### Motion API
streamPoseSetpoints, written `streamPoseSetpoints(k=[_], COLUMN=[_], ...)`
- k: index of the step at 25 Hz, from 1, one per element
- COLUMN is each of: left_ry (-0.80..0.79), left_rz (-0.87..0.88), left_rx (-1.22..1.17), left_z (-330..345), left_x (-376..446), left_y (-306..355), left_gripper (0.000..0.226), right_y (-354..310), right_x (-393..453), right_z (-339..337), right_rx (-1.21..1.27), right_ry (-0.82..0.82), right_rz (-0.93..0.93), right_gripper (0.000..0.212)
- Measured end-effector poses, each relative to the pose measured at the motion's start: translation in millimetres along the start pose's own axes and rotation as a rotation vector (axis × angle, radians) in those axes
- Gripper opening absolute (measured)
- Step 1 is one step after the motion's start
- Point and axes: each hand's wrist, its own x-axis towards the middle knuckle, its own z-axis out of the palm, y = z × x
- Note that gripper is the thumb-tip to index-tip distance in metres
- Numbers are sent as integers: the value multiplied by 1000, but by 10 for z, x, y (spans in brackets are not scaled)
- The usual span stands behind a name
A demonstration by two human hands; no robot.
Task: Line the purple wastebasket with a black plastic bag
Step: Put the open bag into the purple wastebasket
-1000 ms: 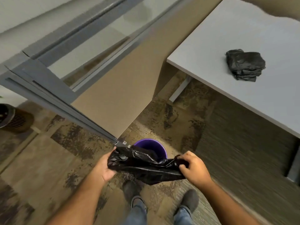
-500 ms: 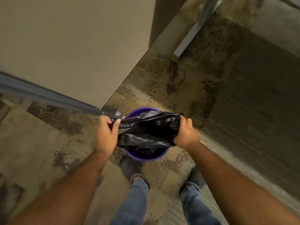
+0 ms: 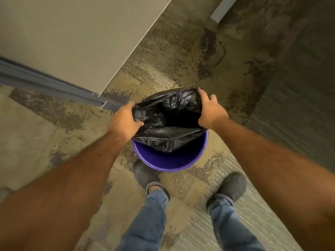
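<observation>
The purple wastebasket [image 3: 170, 159] stands on the carpet right in front of my feet. A black plastic bag [image 3: 167, 120] hangs over its far half with its mouth spread wide and its lower part sagging into the basket. My left hand [image 3: 123, 121] pinches the bag's left edge. On the other side my right hand [image 3: 211, 111] grips the right edge, fingers curled over the rim of the bag. The basket's near inner wall shows bare purple; its far rim is hidden by the bag.
A beige partition wall [image 3: 81, 38] with a grey metal frame [image 3: 54, 87] ends just left of the basket. A white table leg foot [image 3: 220, 10] lies at the top right. Mottled carpet surrounds the basket; my two grey shoes stand close behind it.
I have leaned in over the basket and the view has dropped. Both hands moved apart and pulled the bag's mouth open, and the bag now sags into the basket.
</observation>
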Motion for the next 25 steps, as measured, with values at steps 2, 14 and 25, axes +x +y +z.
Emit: streamPoseSetpoints(k=[2,14,25], left_ry=[-98,51,-331], left_rz=[-134,-562,-1040], left_rx=[7,-1276,-1131], left_z=[79,443,438], left_x=[166,-266,64], left_y=[-57,-514,-546], left_gripper=[87,11,35], right_y=[45,592,41], right_x=[219,-128,414], right_z=[-65,330,97], right_rx=[34,320,50], right_ry=[-80,-58,-293], right_rz=[75,-82,-57], right_gripper=[109,100,99])
